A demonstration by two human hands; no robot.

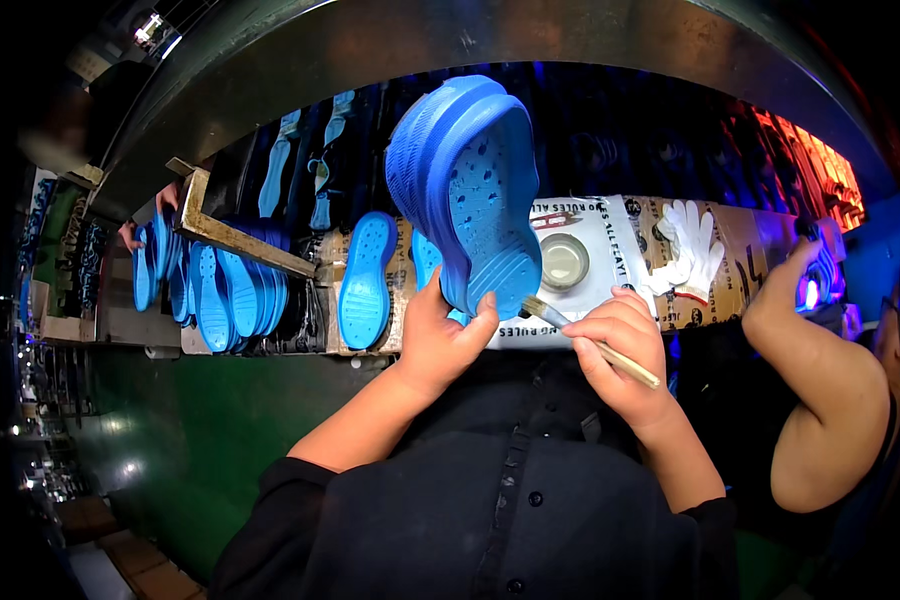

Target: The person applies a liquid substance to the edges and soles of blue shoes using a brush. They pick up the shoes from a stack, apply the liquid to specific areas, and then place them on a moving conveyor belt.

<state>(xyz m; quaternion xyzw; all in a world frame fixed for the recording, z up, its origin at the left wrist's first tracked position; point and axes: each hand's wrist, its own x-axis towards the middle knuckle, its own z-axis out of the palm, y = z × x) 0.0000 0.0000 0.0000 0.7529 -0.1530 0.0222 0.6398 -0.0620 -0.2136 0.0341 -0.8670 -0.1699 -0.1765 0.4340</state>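
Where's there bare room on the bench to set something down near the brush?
A bare patch of white sheet shows between the grey bowl and the white glove, just beyond the right hand; brown cardboard shows between the glove and the co-worker's arm. It's crowded on the left, where blue soles are packed by the wooden bracket.

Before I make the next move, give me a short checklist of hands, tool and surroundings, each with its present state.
1. Left hand gripping the blue shoe sole near its lower end: ok.
2. Right hand holding the brush, bristles toward the sole: ok.
3. Bristles touching the sole: cannot tell; they are at its lower edge.
4. Round container standing on the white sheet: ok; its contents are unclear.
5. Gloves worn: not ok; both hands are bare, and the white gloves lie right of the container.
6. Co-worker's arm apart from both hands: ok.
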